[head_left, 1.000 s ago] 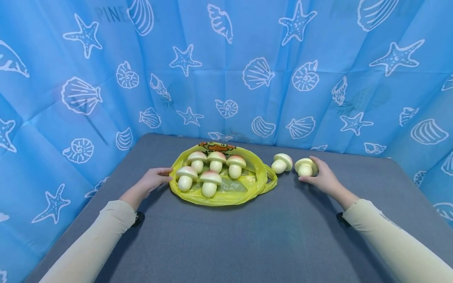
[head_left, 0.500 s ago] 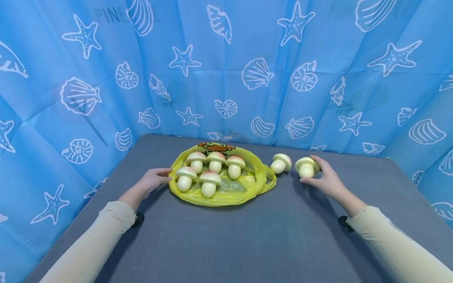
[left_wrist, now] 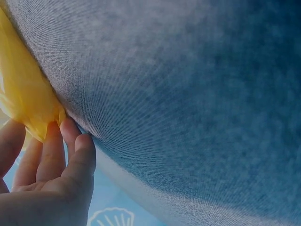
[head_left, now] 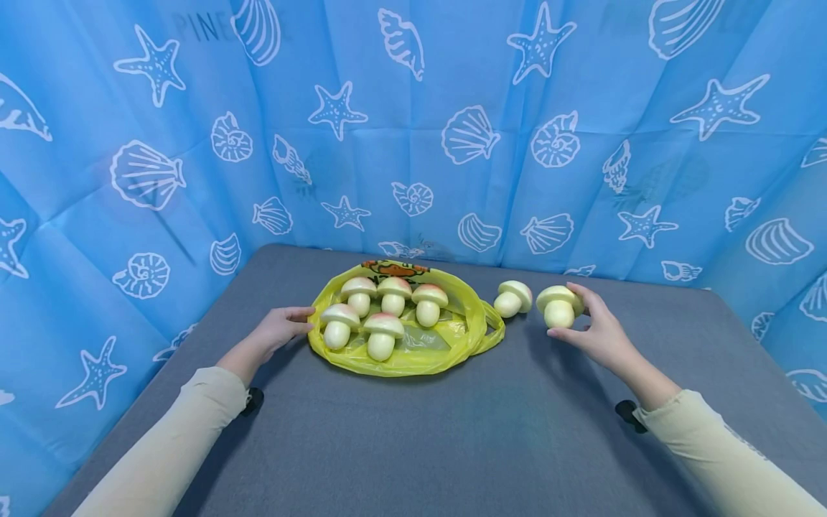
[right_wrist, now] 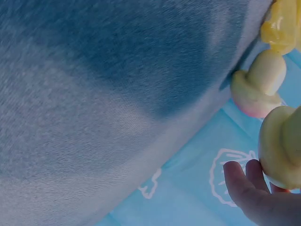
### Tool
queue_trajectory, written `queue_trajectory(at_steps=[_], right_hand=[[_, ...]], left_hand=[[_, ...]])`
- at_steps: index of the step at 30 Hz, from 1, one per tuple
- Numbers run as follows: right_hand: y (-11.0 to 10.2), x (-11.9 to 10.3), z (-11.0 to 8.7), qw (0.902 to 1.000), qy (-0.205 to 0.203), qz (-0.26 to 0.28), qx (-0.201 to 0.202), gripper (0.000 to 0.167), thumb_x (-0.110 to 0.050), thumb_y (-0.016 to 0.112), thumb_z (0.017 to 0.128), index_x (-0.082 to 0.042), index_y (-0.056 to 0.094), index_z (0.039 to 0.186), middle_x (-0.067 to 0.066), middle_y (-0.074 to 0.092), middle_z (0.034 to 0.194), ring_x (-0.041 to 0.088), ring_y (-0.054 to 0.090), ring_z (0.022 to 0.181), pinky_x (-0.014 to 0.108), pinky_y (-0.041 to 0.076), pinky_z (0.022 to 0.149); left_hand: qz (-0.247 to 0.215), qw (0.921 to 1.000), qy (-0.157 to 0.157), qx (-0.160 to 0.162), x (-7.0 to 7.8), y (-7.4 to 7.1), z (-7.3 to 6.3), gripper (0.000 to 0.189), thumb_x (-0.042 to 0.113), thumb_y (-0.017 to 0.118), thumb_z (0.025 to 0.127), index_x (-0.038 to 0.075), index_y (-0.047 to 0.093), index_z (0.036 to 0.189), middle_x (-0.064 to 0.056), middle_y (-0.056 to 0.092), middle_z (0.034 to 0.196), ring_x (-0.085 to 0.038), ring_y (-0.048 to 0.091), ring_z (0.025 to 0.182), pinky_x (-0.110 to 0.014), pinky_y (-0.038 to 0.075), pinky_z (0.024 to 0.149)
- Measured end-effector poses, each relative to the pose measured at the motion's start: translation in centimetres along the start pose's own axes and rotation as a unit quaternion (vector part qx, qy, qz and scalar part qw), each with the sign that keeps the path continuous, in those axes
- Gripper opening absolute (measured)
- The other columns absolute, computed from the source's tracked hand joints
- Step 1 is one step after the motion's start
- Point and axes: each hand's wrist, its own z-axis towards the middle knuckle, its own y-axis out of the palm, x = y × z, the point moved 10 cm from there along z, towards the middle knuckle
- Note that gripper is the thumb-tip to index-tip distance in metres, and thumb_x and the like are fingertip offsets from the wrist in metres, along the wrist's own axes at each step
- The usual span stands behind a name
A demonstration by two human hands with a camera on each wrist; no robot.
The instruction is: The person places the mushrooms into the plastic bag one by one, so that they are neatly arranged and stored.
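Note:
At the right, my right hand (head_left: 597,327) grips a toy mushroom (head_left: 558,314) by its cap, stem down. Its shadow falls apart from it, so it is held just over the table. In the right wrist view the held mushroom (right_wrist: 277,146) is partly cut off by the frame edge. My left hand (head_left: 278,334) holds the left rim of a yellow plastic bag (head_left: 407,366), thumb and fingertips at the plastic (left_wrist: 28,89). Several toy mushrooms (head_left: 385,334) with pinkish caps and pale stems lie inside the wide-mouthed bag.
Another toy mushroom (head_left: 513,299) lies tilted on the grey table (head_left: 413,445), between the bag's handle loop (head_left: 494,330) and my right hand. A blue curtain (head_left: 413,143) with white shells and starfish hangs behind the table and along its sides.
My right hand has raised the mushroom slightly from the table and tipped it more upright, while its forearm shifted a little. The left hand and bag stay as they were.

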Motion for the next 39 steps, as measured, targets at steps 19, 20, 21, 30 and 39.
queue_trajectory(at_steps=[19,20,21,30,39], right_hand=[[0.5,-2.3,-1.5,0.9990,-0.044,0.003,0.011,0.088,-0.011,0.077,0.084,0.009,0.020,0.149,0.034,0.031,0.142,0.049,0.042,0.118,0.064,0.043,0.089],[0.6,-2.4,-1.5,0.9989,-0.046,0.002,0.011,0.088,-0.010,0.077,0.084,0.010,0.020,0.149,0.034,0.032,0.141,0.048,0.042,0.117,0.064,0.044,0.088],[0.7,-2.5,-1.6,0.9988,-0.047,0.000,0.011,0.088,-0.010,0.077,0.084,0.010,0.021,0.148,0.034,0.032,0.141,0.049,0.042,0.117,0.064,0.044,0.088],[1.7,-3.6,-2.1,0.9980,-0.062,-0.006,0.014,0.088,-0.011,0.080,0.080,0.009,0.026,0.147,0.033,0.032,0.144,0.048,0.040,0.122,0.064,0.044,0.088],[2.9,-4.5,-2.5,0.9974,-0.072,-0.008,0.007,0.087,-0.013,0.082,0.079,0.008,0.029,0.145,0.031,0.034,0.142,0.046,0.041,0.122,0.062,0.046,0.085]], left_hand=[[-0.002,1.0000,-0.005,-0.007,0.1,0.1,0.0,0.050,0.010,0.049,0.101,-0.003,0.035,0.148,-0.027,0.034,0.150,-0.041,0.031,0.138,-0.053,0.029,0.111],[-0.003,1.0000,-0.004,-0.008,0.1,0.1,0.0,0.050,0.010,0.049,0.101,-0.004,0.035,0.147,-0.027,0.034,0.149,-0.041,0.031,0.138,-0.053,0.028,0.111],[-0.004,0.9999,-0.005,-0.008,0.1,0.1,0.0,0.050,0.010,0.049,0.101,-0.003,0.035,0.147,-0.027,0.034,0.149,-0.041,0.031,0.138,-0.053,0.028,0.111],[0.000,0.9999,-0.016,0.000,-0.1,-0.1,0.3,0.051,0.012,0.051,0.101,-0.001,0.036,0.148,-0.026,0.034,0.150,-0.041,0.029,0.139,-0.053,0.028,0.111],[-0.001,0.9999,-0.010,-0.006,0.0,0.0,0.3,0.051,0.011,0.050,0.101,-0.002,0.035,0.148,-0.027,0.034,0.150,-0.041,0.029,0.139,-0.053,0.028,0.111]])
